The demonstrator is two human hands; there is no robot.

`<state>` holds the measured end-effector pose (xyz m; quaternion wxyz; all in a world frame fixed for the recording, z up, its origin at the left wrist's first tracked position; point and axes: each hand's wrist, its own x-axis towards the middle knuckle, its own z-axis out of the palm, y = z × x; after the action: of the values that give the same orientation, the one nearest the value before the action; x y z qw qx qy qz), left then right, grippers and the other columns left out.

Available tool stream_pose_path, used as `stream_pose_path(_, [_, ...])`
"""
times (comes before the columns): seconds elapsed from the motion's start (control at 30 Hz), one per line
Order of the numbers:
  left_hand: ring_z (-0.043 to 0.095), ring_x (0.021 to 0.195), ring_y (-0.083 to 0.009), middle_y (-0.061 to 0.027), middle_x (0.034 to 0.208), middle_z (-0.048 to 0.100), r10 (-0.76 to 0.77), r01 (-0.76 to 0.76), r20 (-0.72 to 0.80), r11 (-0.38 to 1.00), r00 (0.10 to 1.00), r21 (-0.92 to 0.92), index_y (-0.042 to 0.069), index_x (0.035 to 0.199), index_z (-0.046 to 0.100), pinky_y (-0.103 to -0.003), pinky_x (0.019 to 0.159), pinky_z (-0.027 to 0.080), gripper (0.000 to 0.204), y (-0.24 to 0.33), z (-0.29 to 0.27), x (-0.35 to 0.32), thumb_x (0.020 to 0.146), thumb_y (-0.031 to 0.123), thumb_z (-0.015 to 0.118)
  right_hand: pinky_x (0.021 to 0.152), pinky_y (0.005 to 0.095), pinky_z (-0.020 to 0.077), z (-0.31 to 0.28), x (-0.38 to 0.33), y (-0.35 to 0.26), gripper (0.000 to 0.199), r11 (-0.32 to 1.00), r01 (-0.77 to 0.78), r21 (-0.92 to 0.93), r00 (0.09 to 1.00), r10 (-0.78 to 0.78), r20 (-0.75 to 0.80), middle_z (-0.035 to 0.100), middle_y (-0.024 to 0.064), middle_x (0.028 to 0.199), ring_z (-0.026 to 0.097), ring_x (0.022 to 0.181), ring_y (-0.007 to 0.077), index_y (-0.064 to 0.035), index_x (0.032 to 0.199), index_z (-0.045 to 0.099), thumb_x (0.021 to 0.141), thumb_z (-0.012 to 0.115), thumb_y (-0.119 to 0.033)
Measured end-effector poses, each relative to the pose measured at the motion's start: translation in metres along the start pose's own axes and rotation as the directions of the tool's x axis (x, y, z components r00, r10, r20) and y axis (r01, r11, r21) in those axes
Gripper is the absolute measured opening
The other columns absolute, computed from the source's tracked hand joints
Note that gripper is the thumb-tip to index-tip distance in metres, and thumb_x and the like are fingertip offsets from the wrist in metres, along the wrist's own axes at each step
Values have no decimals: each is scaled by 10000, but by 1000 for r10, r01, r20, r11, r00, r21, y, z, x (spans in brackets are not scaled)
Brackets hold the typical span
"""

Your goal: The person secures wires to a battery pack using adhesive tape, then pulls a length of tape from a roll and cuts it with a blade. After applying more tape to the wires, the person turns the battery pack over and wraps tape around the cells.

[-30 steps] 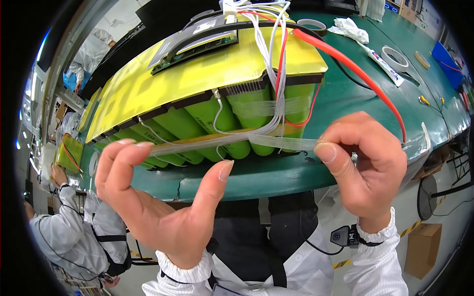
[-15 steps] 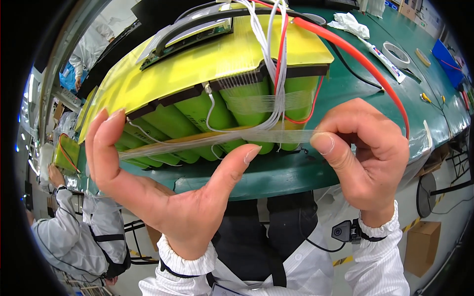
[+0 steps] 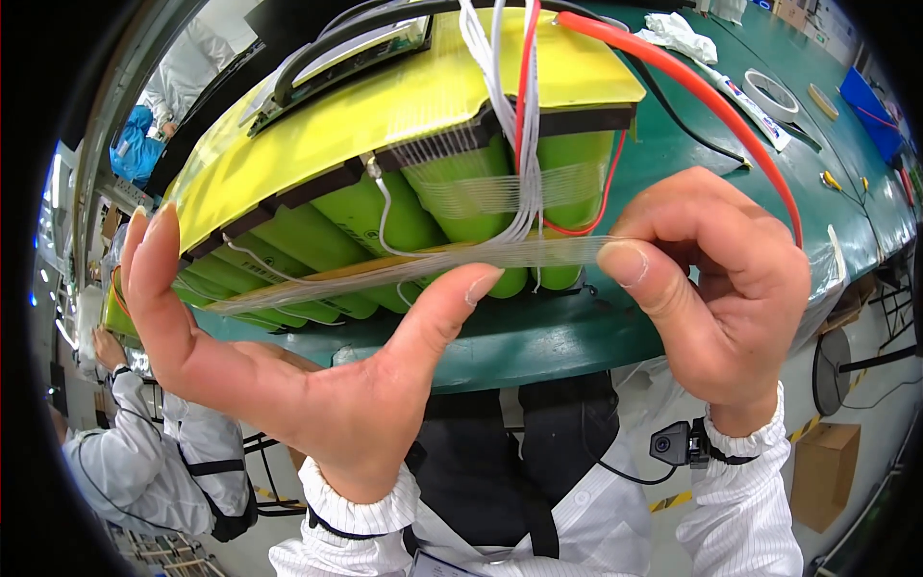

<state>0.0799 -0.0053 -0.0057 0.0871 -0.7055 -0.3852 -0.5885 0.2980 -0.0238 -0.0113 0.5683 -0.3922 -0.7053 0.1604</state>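
A battery pack of green cylindrical cells (image 3: pixel 370 216) stands in front of me, with a yellow sheet (image 3: pixel 567 72) over its top. A strip of clear striped tape (image 3: pixel 567 252) runs along the cells' near side, over thin white wires (image 3: pixel 385 207). My right hand (image 3: pixel 721 279) pinches the tape's right end between thumb and forefinger, holding it off the pack. My left hand (image 3: pixel 298 394) is spread: its fingers reach up by the pack's left end, while its thumb points at the tape near the middle. Bundled white wires (image 3: pixel 529 192) hang down the front, taped to the cells.
A thick red cable (image 3: pixel 707 82) arches from the pack onto the green table (image 3: pixel 663 154). Tape rolls (image 3: pixel 769 93), a white tube (image 3: pixel 760 115) and a blue bin (image 3: pixel 870 115) lie at the right. At the left, a co-worker (image 3: pixel 135 452) in white reaches to another pack.
The pack has shifted a little left in view. My left hand has moved left, its fingers reaching farther out. My right hand still pinches the tape.
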Motion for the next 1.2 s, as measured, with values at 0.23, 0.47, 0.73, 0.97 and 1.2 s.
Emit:
stream_pose_path(0.23, [404, 1296, -275, -153, 1424, 327, 42, -42, -2, 999, 999, 31, 80, 1485, 209, -383, 1083, 402, 1139, 3, 6, 4, 630, 175, 955, 542, 225, 420, -8, 0, -3, 182, 999, -2, -48, 1000, 3, 13, 619, 91, 789, 543, 643, 125, 72, 831, 627, 851, 755, -56])
stream_pose_path(0.47, [409, 1294, -279, -171, 1433, 321, -49, 49, -14, 998, 999, -26, 73, 1484, 211, -387, 1087, 388, 1162, 1, 4, 2, 607, 174, 966, 535, 225, 403, 0, 1, 1, 172, 1000, 8, -26, 1000, -7, 21, 620, 95, 786, 538, 643, 124, 70, 826, 628, 849, 749, -50])
stream_pose_path(0.73, [330, 1363, -283, -102, 1473, 303, 43, -40, -25, 993, 999, 114, 36, 1473, 222, -408, 1176, 238, 1189, 3, -21, -1, 593, 332, 964, 526, 228, 390, -10, -4, -6, 178, 985, 158, -64, 987, -158, 6, 623, 86, 778, 530, 627, 128, 44, 818, 652, 830, 764, -94])
stream_pose_path(0.97, [352, 1334, -273, -103, 1454, 305, -15, 15, 14, 1000, 1000, 0, 45, 1476, 216, -399, 1134, 327, 1184, -1, -12, 0, 596, 295, 967, 533, 220, 397, -1, -5, -7, 172, 999, -52, -2, 999, 52, 7, 621, 85, 782, 530, 631, 112, 54, 825, 651, 848, 756, -79])
stream_pose_path(1.2, [391, 1295, -276, -126, 1425, 318, -12, 12, 11, 1000, 1000, -15, 51, 1475, 219, -389, 1106, 361, 1178, -2, -5, 1, 601, 299, 969, 549, 215, 418, -2, -4, -3, 178, 998, -51, 32, 999, 51, 12, 620, 85, 795, 539, 645, 113, 65, 827, 638, 859, 749, -69])
